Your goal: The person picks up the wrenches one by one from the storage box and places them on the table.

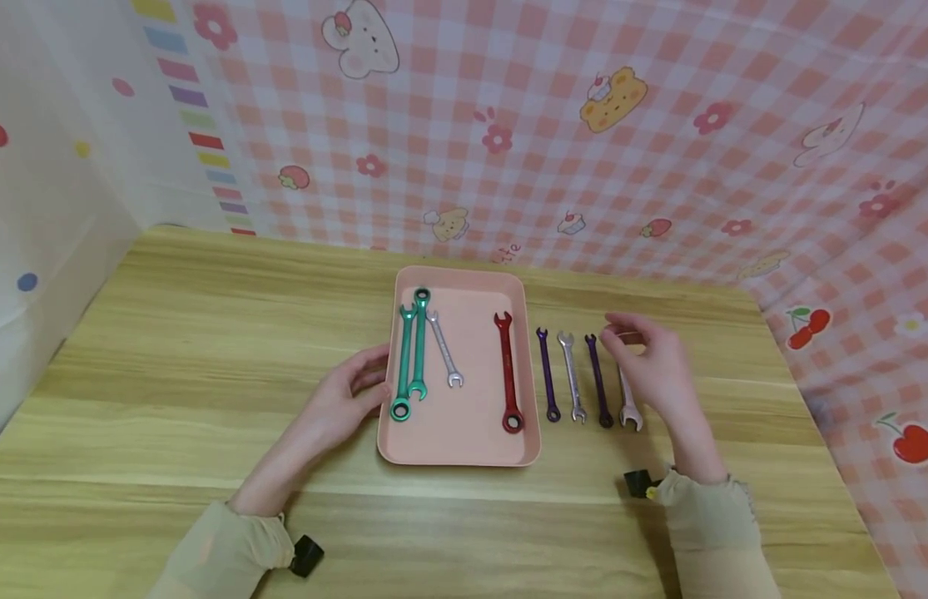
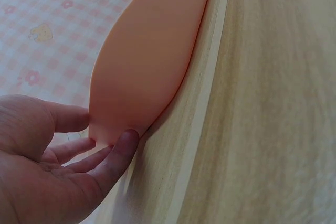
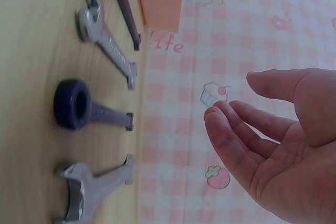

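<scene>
My left hand (image 1: 349, 393) touches the outer left wall of a pink tray (image 1: 456, 449), its fingertips resting against the side in the left wrist view. Inside the tray lie two green wrenches (image 1: 421, 341), a small silver wrench (image 1: 444, 349) and a red wrench (image 1: 508, 374). My right hand (image 1: 654, 358) hovers over the rightmost silver wrench (image 1: 630, 414) and partly covers it in the head view. Nothing is between its loosely bent fingers, and the right wrist view shows it apart from the wrenches. To its left lie a purple wrench (image 1: 598, 383), another silver wrench (image 1: 573, 378) and another purple wrench (image 1: 548, 374).
A wood-grain table (image 1: 209, 358) bears the tray and the row of wrenches to the tray's right. Behind it hangs a pink checked cloth (image 1: 508, 100) with cartoon prints. A white cloth with coloured dots (image 1: 52, 166) hangs at the left.
</scene>
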Demonstrator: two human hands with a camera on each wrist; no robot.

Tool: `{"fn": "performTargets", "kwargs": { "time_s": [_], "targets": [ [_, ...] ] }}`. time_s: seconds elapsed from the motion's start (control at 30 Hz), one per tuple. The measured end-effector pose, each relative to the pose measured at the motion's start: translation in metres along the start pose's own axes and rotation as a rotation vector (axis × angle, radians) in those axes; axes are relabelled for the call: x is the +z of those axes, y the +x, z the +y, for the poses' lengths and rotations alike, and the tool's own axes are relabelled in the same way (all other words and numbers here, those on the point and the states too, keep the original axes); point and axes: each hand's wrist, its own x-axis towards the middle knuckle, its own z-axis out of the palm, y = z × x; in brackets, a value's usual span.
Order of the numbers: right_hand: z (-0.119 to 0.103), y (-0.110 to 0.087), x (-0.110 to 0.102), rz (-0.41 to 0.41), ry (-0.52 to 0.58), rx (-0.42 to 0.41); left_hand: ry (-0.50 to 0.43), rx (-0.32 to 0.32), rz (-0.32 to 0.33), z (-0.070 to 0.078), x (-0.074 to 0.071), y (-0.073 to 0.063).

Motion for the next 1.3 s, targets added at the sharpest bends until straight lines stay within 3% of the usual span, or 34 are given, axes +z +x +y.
{"fn": "performTargets", "kwargs": {
  "time_s": [0.33,0.93,1.3],
  "targets": [
    [-0.018,0.001,0.014,0.005,0.025,-0.044,0.005,-0.018,-0.005,0.002,0.001,0.0],
    [-0.074,0.004,0.042,-0.086,0.105,-0.071,0.015,-0.032,-0.011,0.005,-0.001,-0.001],
    [-0.106,0.008,0.058,-0.086,0.147,-0.11,-0.01,-0.01,-0.016,0.003,-0.001,0.0]
  ]
}}
